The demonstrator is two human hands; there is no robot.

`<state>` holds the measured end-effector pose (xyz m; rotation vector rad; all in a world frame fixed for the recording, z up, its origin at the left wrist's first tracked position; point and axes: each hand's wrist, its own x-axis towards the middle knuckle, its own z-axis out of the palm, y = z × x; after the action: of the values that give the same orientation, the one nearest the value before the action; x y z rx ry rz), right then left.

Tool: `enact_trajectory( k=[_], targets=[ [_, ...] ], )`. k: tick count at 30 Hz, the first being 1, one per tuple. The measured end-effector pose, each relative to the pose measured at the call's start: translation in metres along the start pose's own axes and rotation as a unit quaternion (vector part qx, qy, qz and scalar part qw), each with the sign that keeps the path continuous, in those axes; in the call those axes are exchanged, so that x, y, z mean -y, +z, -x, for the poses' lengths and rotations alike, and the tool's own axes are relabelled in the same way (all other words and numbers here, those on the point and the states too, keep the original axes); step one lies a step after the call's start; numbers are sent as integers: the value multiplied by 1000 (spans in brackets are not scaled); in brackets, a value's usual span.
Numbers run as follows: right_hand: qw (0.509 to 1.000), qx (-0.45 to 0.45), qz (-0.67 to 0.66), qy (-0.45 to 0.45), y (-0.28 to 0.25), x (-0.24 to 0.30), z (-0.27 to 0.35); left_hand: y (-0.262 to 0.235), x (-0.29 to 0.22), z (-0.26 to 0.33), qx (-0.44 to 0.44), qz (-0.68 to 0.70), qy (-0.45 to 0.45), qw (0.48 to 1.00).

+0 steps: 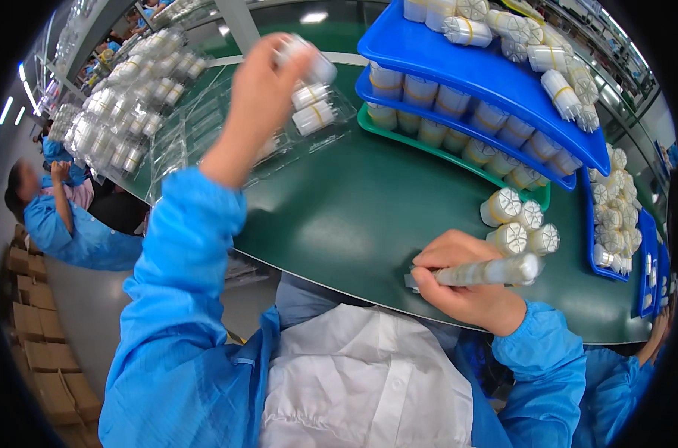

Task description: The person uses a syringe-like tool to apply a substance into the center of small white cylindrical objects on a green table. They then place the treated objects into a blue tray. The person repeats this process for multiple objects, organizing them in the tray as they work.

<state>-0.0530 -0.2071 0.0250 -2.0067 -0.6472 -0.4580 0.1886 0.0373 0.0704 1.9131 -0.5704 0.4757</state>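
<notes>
White plastic marks the head view: the left hand (260, 93) grips a small roll (309, 61) raised above the clear tray (204, 131) as if for slotting in, while the right hand (458, 287) clamps a bundled stick (492, 270) low against the green table (354, 201), near loose rolls (519, 224).

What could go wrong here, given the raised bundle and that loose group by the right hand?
1. The left hand holds a white bundle high over the clear tray; a slip might drop it.
2. The right hand works a long bundle beside four upright bundles; a nudge may topple them.
</notes>
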Motion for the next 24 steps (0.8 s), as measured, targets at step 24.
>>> enact_trajectory(
  k=[24],
  targets=[
    [988, -149, 18, -20, -17, -6, -11, 46, -67, 144, 315, 27, 131, 939]
  ],
)
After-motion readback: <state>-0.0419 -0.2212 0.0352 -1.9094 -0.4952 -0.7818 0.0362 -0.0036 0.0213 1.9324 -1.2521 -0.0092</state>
